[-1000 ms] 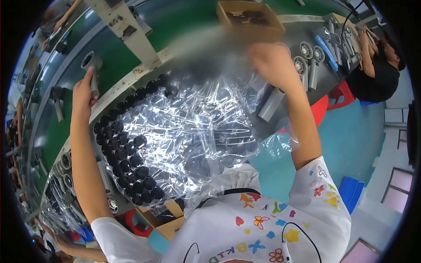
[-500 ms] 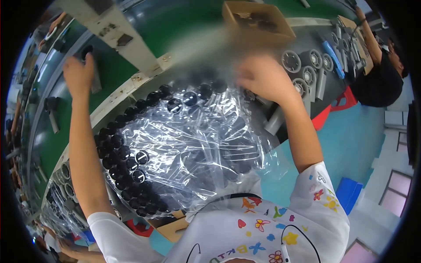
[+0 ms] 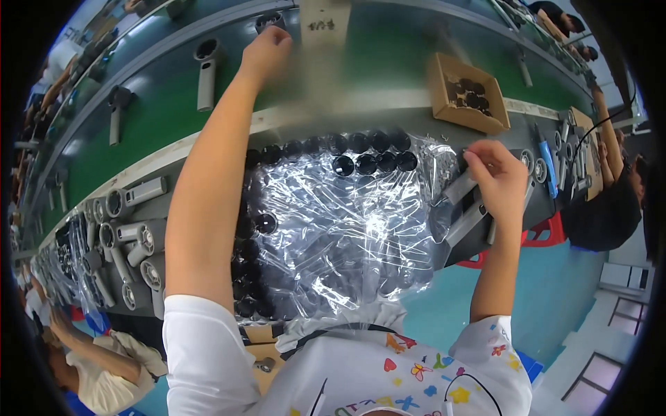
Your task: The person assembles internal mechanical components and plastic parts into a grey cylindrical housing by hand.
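My left hand [image 3: 266, 57] reaches out over the green conveyor with its fingers curled closed. Just beyond its fingers shows the round head of a grey part [image 3: 270, 21]; whether I grip it is hidden. My right hand [image 3: 498, 172] pinches thumb and fingertips together beside a clear bag of small pieces [image 3: 438, 165]; anything between the fingertips is too small to name. Between my arms lies a large clear plastic sheet or bag [image 3: 333, 239], with round black caps [image 3: 366, 164] in rows along its far edge and left side. My left forearm hides some caps.
An open cardboard box [image 3: 494, 125] of black pieces stands at the far right. Grey handled parts with ring heads lie on the left table [image 3: 142, 236], on the conveyor [image 3: 207, 75] and at right. A pale upright beam [image 3: 322, 41] rises ahead. A blue tool [image 3: 548, 168] lies near a co-worker [image 3: 605, 208].
The view has swung, so the table and beam lie further right. My left hand stays out over the conveyor. My right hand has drawn from the bag's far edge to the small pieces.
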`<state>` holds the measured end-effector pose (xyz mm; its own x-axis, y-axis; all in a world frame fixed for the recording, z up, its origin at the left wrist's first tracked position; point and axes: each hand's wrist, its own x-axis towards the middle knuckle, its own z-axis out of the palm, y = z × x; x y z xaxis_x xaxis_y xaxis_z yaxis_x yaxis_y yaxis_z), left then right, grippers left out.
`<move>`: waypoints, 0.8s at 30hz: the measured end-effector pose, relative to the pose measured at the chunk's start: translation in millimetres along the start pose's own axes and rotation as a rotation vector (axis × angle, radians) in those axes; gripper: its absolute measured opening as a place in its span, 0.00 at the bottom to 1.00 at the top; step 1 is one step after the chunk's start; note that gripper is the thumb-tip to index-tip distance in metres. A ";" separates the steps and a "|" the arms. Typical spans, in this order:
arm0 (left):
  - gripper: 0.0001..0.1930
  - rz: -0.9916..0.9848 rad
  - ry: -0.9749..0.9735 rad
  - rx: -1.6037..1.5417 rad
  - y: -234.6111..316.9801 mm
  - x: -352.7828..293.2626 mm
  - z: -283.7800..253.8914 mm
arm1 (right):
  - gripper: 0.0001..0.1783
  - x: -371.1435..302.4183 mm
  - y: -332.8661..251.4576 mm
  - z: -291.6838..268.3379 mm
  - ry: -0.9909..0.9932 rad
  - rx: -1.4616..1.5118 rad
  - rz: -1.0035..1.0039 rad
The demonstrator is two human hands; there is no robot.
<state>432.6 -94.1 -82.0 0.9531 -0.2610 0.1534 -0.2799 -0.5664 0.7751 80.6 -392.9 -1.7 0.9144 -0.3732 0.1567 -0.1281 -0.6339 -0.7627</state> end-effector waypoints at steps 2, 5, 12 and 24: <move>0.25 -0.103 -0.044 -0.218 39.5 -27.8 -23.3 | 0.07 -5.8 5.7 -12.0 0.097 0.063 0.065; 0.35 -0.170 -0.029 -0.644 68.7 -88.1 -71.5 | 0.09 -12.5 9.2 -18.2 0.176 0.145 -0.031; 0.38 -0.092 -0.342 -1.104 112.9 -249.3 -136.8 | 0.09 -32.4 -23.5 -3.7 0.141 0.299 -0.134; 0.49 -0.273 -0.114 -1.080 137.0 -383.1 -73.9 | 0.18 -77.8 -147.0 84.0 -0.332 0.362 -0.648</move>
<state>37.6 -14.0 10.7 0.9357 -0.3328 -0.1174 0.2369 0.3455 0.9080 60.5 -213.8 45.6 0.8376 0.2491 0.4863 0.5463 -0.3755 -0.7487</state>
